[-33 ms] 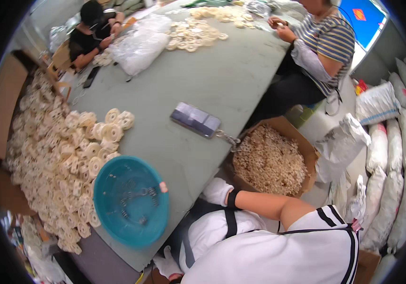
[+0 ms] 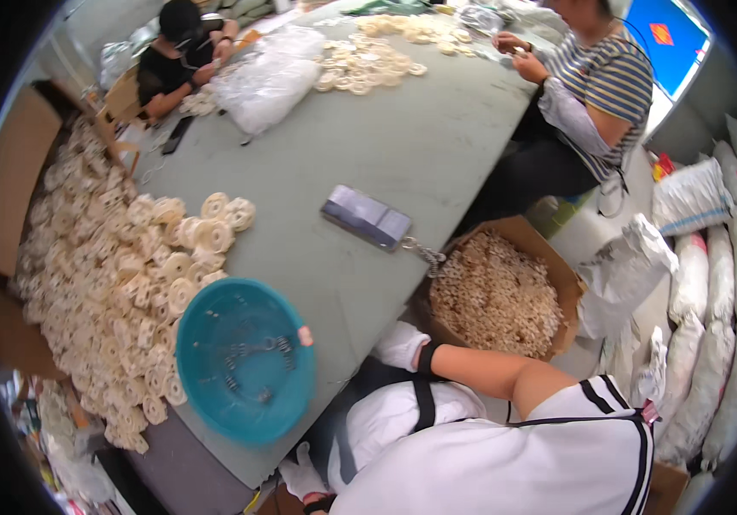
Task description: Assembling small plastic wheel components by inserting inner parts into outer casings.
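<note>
My left hand (image 2: 301,475), in a white glove, hangs low beside the near table edge. Its fingers look apart and nothing shows in them. My right hand (image 2: 400,346), also gloved in white, is beside the table edge, close to a cardboard box (image 2: 567,296) full of small beige parts (image 2: 497,296). Its fingertips are not clear enough to tell if they are closed. On the table, nearest my hands, stands a blue-green basin (image 2: 214,403) with several dark metal springs (image 2: 285,350) inside. A large heap of cream plastic wheel-shaped parts (image 2: 119,283) lies to its left.
A phone (image 2: 366,217) with a chain strap lies on the grey table (image 2: 300,172). Plastic bags (image 2: 269,81) and more cream rings (image 2: 366,64) are at the far end. Two people sit working there, one left, one right. White sacks (image 2: 720,369) are stacked at right.
The whole scene has shifted slightly to the right in the picture. Both of my hands stay in the same places beside the table.
</note>
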### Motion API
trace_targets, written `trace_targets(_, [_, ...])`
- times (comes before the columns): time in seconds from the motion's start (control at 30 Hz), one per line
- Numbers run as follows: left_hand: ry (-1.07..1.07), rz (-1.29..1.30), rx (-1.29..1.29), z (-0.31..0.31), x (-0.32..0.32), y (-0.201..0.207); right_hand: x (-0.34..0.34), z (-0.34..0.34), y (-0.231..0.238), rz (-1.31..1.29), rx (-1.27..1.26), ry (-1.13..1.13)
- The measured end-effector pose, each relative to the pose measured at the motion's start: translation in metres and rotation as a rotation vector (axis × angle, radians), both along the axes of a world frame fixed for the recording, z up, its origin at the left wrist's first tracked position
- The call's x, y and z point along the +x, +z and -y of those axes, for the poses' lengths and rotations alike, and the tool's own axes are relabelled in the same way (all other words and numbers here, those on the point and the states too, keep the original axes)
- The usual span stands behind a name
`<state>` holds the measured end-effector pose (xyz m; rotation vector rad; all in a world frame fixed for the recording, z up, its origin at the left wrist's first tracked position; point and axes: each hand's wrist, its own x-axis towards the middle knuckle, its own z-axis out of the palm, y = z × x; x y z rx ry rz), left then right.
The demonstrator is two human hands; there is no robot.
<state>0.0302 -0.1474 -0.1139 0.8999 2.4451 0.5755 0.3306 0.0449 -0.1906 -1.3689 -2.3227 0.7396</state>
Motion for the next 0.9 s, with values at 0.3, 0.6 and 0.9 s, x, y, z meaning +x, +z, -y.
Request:
trace_targets(0.3, [-0.683, -0.307, -0.083, 0.062, -0.048, 0.008, 0.012, -0.013, 0.026, 0.138, 0.210, 0.358])
trace_targets(0.6, [-0.011, 0.040, 0.081, 0.044, -0.018, -0.010, 0.019, -0.003, 0.031, 0.031, -0.073, 0.118])
trace_targets(0.9, [0.151, 0.181, 0.085, 0.056, 0.019, 0.048, 0.029, 0.062, 0.102, 0.169, -0.295, 0.229])
